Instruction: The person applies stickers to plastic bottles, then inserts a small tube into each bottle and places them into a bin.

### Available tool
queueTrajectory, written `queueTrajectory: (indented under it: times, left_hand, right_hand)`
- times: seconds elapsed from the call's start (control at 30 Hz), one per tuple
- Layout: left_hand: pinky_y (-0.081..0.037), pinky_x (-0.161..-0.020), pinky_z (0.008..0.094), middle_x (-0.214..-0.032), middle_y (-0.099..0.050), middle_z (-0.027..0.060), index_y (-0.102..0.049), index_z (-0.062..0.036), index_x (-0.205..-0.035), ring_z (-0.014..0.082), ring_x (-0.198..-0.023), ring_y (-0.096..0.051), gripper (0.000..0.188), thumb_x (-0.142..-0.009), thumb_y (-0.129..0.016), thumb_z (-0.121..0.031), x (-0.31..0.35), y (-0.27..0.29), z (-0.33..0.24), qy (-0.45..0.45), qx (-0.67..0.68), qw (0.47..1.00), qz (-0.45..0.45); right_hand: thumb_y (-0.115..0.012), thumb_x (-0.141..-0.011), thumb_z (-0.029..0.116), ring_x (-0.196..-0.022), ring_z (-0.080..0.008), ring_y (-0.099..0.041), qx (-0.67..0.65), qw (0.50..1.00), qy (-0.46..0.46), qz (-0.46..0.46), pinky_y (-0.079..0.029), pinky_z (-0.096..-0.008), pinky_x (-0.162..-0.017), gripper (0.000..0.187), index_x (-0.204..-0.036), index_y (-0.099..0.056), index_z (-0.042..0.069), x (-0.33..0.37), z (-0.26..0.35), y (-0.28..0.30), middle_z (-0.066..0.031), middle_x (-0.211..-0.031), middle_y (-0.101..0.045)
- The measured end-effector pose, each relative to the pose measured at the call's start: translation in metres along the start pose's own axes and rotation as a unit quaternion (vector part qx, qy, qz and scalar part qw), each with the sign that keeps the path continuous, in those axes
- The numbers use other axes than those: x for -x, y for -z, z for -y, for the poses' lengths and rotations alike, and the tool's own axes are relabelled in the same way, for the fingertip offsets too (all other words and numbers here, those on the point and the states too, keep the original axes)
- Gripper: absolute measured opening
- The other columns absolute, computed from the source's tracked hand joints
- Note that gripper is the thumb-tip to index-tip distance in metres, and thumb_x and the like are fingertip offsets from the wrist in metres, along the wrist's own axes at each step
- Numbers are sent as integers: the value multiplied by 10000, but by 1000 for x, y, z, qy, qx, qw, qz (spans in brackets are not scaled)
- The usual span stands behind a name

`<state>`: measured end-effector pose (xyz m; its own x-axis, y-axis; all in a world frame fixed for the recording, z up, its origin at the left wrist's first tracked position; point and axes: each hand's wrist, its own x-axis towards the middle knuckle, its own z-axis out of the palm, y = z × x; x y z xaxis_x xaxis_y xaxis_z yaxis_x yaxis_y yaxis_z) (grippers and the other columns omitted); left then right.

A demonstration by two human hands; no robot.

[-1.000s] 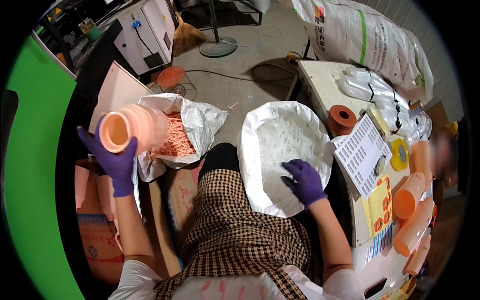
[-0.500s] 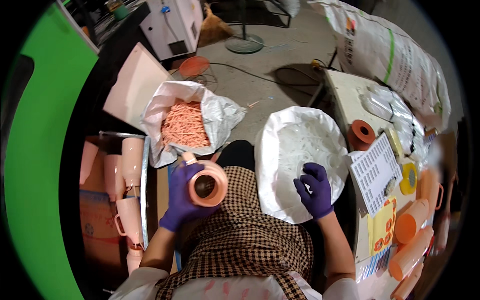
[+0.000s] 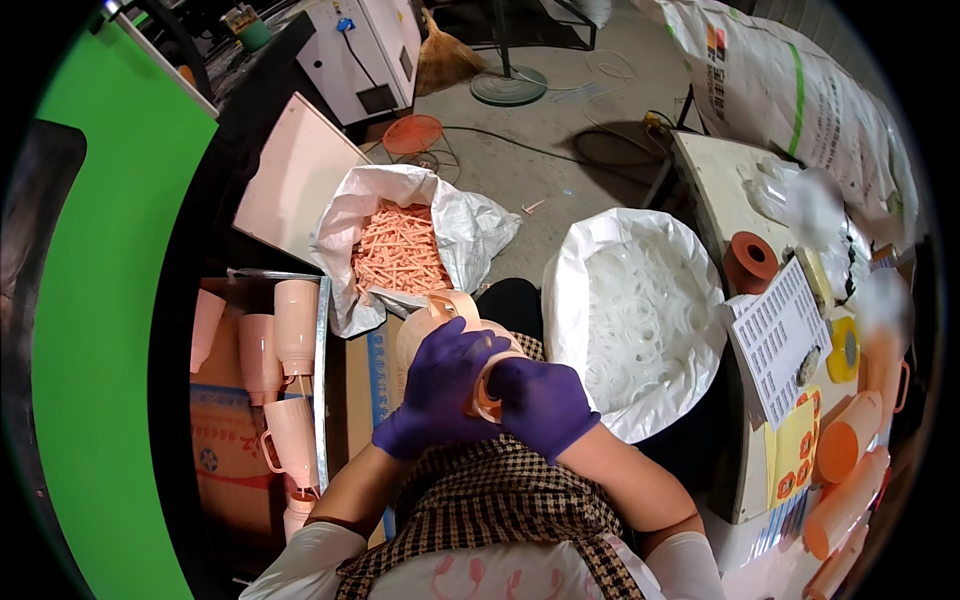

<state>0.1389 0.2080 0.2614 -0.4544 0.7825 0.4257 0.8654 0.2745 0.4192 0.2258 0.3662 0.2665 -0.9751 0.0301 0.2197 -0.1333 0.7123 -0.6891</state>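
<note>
My left hand (image 3: 435,390), in a purple glove, is wrapped round a peach-pink mug (image 3: 412,335) with a loop handle. The mug lies tilted over my lap, its open mouth toward my right hand (image 3: 552,402). That hand, gloved alike, has its fingers bent into the mouth at the rim; whatever they pinch is hidden. Right of my hands stands a white bag (image 3: 567,300) holding many clear soft rings (image 3: 645,320).
Pink sticks (image 3: 400,250) fill another white sack (image 3: 475,225) ahead. Handled pink mugs (image 3: 293,440) sit in a carton at left. The right-hand table (image 3: 705,170) carries a red-brown roll (image 3: 750,262), a printed sheet (image 3: 782,345) and more pink mugs (image 3: 850,435).
My right hand has left the bag of rings, where it held a clear ring, and moved left to the mug's mouth. The mug has turned and tilted in my left hand.
</note>
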Motion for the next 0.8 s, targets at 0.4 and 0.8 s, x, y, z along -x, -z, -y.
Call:
queueTrajectory:
  times: [0.4, 0.8]
  left_hand:
    - [-363, -1094, 518, -1183, -652, 127, -584, -64, -1205, 366, -1136, -594, 750, -585, -894, -350, -13, 1, -19, 4, 25, 1000, 6]
    - [-350, -1108, 544, -1253, -607, 150, -526, 17, -1304, 446, -1254, -500, 926, -616, -893, -482, -9, -25, -28, -11, -71, 995, 63]
  right_hand:
    - [-670, -812, 184, -711, -284, -673, -12, 1000, 18, 10, -553, -371, -675, 173, -963, -671, 98, 8, -14, -19, -105, -815, -685]
    - [-522, -961, 124, -817, -167, -622, -465, 875, -80, -107, -514, -316, -759, 161, -1012, -655, 49, 38, -47, -58, -74, -904, -652]
